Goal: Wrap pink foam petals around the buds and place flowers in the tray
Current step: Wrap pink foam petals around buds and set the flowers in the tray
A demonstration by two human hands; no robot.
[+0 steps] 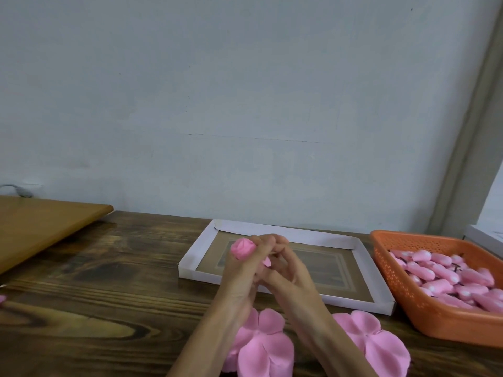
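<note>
Basket (395, 284) of buds (446, 276) beside tray (285, 232)

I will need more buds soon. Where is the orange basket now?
In the head view, the orange basket sits at the right of the table, close beside the white tray, with pink buds inside.

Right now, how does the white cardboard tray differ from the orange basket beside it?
The white cardboard tray has low, solid walls, while the orange basket has taller, perforated ones. The tray's visible floor is bare, whereas the basket is piled with pink buds. The tray lies at the centre and the basket sits to its right. Both are rectangular and rest on the wooden table.
</note>
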